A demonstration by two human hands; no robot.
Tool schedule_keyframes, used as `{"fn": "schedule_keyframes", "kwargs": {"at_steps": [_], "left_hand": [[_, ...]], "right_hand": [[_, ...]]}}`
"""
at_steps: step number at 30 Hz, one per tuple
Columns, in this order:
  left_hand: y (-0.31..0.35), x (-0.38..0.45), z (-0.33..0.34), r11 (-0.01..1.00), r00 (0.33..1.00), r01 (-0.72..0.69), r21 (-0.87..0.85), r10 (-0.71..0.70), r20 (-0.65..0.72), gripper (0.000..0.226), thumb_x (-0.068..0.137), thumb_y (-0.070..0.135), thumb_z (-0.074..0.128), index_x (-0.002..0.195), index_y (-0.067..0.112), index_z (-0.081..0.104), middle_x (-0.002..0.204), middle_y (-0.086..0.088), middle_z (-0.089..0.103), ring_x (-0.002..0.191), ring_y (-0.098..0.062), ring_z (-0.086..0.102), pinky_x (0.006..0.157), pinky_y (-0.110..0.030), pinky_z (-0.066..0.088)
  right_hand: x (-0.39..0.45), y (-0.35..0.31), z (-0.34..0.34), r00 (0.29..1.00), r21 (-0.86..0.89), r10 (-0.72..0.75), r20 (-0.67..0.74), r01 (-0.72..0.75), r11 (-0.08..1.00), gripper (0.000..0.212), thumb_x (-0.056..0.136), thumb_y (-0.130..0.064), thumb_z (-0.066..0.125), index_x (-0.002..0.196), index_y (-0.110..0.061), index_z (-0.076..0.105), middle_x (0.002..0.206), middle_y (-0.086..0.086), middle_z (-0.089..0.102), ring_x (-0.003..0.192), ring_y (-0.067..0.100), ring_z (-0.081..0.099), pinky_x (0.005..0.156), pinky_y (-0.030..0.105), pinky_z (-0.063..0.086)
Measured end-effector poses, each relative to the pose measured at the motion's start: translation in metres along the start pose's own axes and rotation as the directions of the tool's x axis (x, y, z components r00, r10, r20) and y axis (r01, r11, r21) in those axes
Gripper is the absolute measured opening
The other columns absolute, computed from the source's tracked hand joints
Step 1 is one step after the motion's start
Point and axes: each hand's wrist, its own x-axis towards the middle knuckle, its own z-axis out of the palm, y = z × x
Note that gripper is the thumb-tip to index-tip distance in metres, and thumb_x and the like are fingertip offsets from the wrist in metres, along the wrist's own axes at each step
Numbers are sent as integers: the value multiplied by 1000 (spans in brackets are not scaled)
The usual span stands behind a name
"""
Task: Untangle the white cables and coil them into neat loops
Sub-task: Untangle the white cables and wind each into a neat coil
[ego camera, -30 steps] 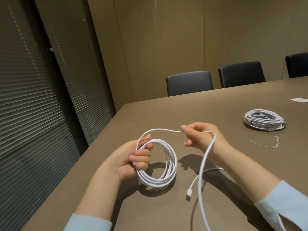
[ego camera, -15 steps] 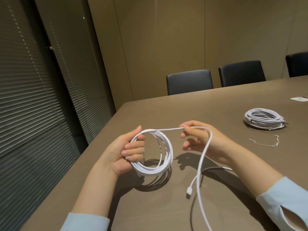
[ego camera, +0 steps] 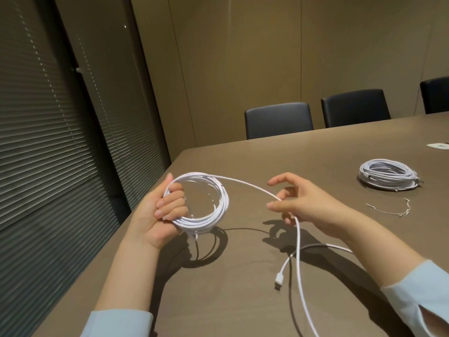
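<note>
The white cable (ego camera: pixel 245 184) is partly coiled: a bundle of loops (ego camera: pixel 206 220) stands upright in the left hand (ego camera: pixel 158 215), whose fingers curl round its near side. From the top of the bundle one strand runs to the right hand (ego camera: pixel 301 203), where it passes between thumb and lower fingers; the forefinger is extended, and whether the strand is pinched or merely guided cannot be told. Below that hand the slack drops to the table (ego camera: pixel 243 300), its plug (ego camera: pixel 279 280) lying near the right forearm. Judged step: winding, mid-turn. The next move calls for carrying the strand across to the left hand as another loop, without twist. A finished coil (ego camera: pixel 388 175) lies well beyond the right hand, a thin tie (ego camera: pixel 398 210) beside it.
</note>
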Motion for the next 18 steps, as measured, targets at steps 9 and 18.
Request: {"fn": "schedule_keyframes", "kwargs": {"at_steps": [9, 18], "left_hand": [[-22, 8, 19, 964, 947, -234, 127, 255, -195, 44, 99, 43, 44, 65, 15, 49, 42, 8, 26, 30, -6, 23, 33, -15, 21], [-47, 12, 36, 908, 936, -258, 330, 319, -146, 41, 98, 43, 45, 70, 14, 45, 45, 4, 24, 34, -6, 20, 38, -18, 20]], "right_hand": [[-7, -11, 34, 989, -15, 138, 60, -137, 990, 38, 89, -35, 67, 90, 3, 65, 49, 0, 49, 42, 12, 34, 44, 21, 25], [-18, -9, 66, 997, -347, -27, 69, 49, 936, 43, 92, -42, 61, 56, -19, 59, 42, -6, 52, 38, 6, 44, 44, 17, 35]]}}
